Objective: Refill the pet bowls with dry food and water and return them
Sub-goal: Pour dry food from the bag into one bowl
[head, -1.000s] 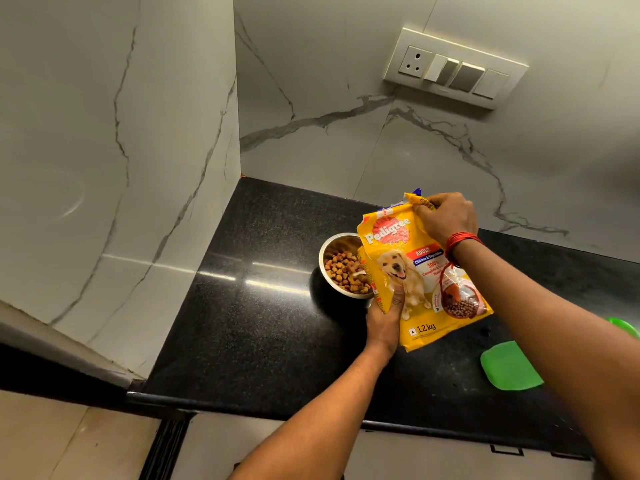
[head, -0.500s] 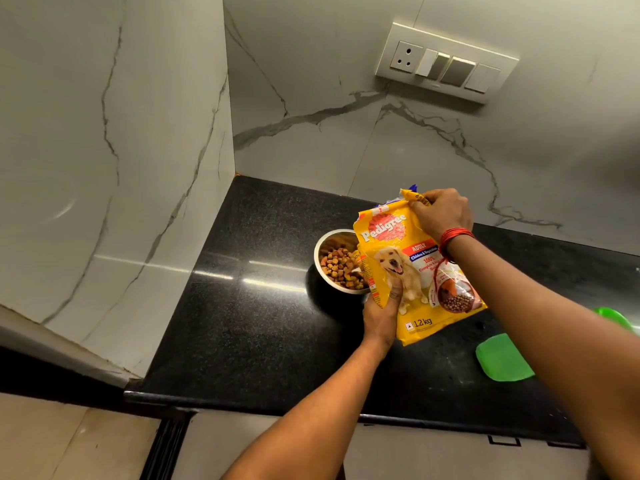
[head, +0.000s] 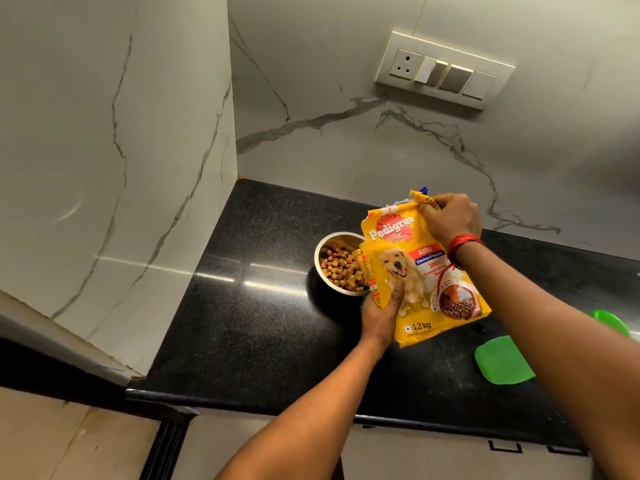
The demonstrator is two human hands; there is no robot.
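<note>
Kibble [head: 337,268] covers the bottom of the steel bowl [head: 332,238], which stands on the counter [head: 259,306] toward its back left corner. The left hand [head: 381,313] grips the food bag [head: 415,271] low down and the right hand [head: 450,220] pinches its top corner, beside the bowl. Feeding looks nearly done; water and returning remain.

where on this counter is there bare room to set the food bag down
Biggest bare patch: the black counter between the left wall and the steel bowl, running to the front edge. Crowded on the right: food bag, left hand, right hand, green plastic piece.
</note>
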